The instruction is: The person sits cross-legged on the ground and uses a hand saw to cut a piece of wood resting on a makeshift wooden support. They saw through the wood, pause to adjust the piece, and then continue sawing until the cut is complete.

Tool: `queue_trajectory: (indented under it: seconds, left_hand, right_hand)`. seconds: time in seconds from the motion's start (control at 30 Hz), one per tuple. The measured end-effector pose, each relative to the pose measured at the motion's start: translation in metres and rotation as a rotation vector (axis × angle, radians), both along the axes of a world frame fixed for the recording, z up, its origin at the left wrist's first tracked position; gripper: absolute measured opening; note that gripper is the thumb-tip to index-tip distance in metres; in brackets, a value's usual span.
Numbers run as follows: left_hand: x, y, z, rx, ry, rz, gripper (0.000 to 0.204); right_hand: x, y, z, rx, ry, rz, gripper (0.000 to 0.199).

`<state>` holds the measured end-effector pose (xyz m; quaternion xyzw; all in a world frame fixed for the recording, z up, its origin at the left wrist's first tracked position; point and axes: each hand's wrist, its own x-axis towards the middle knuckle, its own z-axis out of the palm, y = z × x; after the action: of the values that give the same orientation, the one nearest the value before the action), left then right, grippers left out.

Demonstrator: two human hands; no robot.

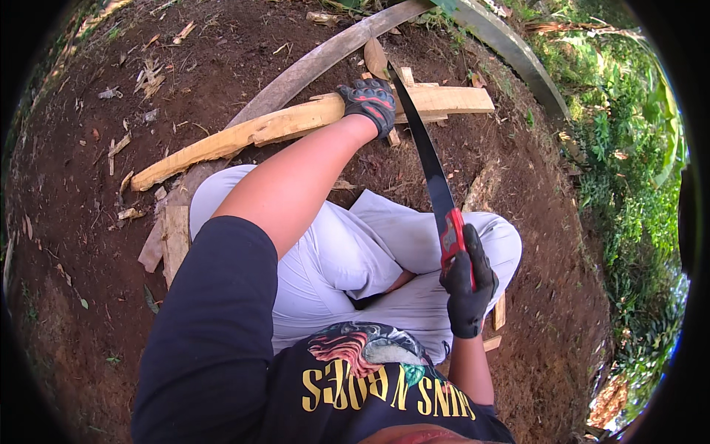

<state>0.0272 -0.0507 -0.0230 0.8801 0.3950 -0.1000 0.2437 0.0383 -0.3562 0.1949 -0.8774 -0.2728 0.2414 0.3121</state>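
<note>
My right hand (470,288), in a dark glove, is wrapped round the red handle of a hand saw (429,159). Its long dark blade points away from me and crosses a pale, rough-edged wooden plank (288,126), just right of my other hand. Whether the teeth are in the wood cannot be made out. My left hand (369,106), in a black and grey glove with red marks, grips the plank from above near the blade. Smaller wood pieces (407,76) lie under the plank by the blade.
I sit on brown soil with my legs (325,255) folded close to the plank. A dry leaf (376,58) lies by the saw tip. Beyond runs a curved grey beam (325,55). Wood offcuts (175,240) lie at left; green plants (629,148) grow at right.
</note>
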Motion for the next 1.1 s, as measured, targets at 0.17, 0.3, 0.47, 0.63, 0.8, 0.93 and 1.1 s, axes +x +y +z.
queue_trajectory:
  seconds: [0.17,0.3,0.47,0.63,0.8,0.93,1.1]
  left_hand:
    - [-0.001,0.0,0.002,0.012,0.026,-0.006,0.067]
    - [0.004,-0.005,-0.001,0.035,0.034,0.002,0.061]
    - [0.007,-0.006,-0.008,0.066,0.027,0.004,0.062]
    - [0.004,0.0,-0.004,-0.055,0.036,-0.005,0.064]
    - [0.0,-0.004,-0.003,0.04,0.03,0.009,0.067]
    - [0.002,0.0,0.003,0.016,0.022,-0.017,0.065]
    - [0.004,-0.006,-0.006,0.061,0.03,0.034,0.062]
  right_hand:
    - [-0.01,-0.011,0.034,-0.045,-0.049,0.113,0.044]
    - [0.02,0.044,-0.006,-0.082,0.037,0.05,0.043]
    - [0.04,0.112,-0.06,0.069,-0.206,0.234,0.041]
    - [0.023,0.074,-0.052,0.035,-0.145,0.173,0.04]
    - [-0.002,-0.025,0.022,-0.089,0.041,0.037,0.04]
    - [-0.006,-0.034,0.034,-0.086,0.001,0.116,0.04]
    - [0.029,0.062,-0.021,-0.02,0.034,0.075,0.042]
